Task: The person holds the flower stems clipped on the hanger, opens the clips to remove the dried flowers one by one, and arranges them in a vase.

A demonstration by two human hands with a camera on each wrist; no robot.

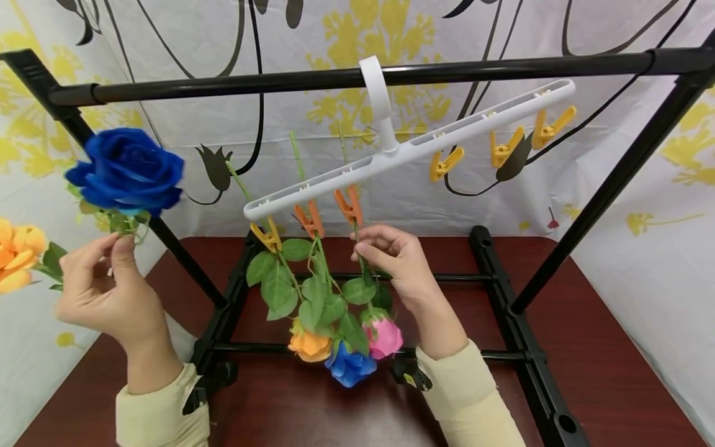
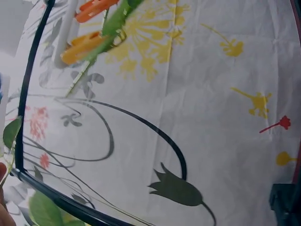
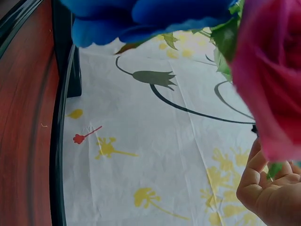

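My left hand [image 1: 114, 295] pinches the stem of a blue rose [image 1: 131, 171] just below its bloom. An orange flower [image 1: 19, 256] with leaves juts out beside that hand at the left edge; whether it is held too, I cannot tell. With thumb and fingers, my right hand [image 1: 399, 261] pinches the stem of an upside-down pink rose [image 1: 384, 335], under an orange clip [image 1: 350, 206] on a white hanger [image 1: 385, 158]. Next to it hang another blue rose [image 1: 350, 365] and an orange rose [image 1: 310, 343], heads down. In the right wrist view the pink bloom [image 3: 273, 80] partly covers the right hand.
The hanger hooks over a black rack bar [image 1: 223, 85] and tilts, its left end lower. Three yellow clips, one being this clip [image 1: 445, 163], hang without flowers on its right half. Rack legs [image 1: 609, 180] stand on a dark red table [image 1: 603, 347] before a patterned cloth [image 1: 603, 205].
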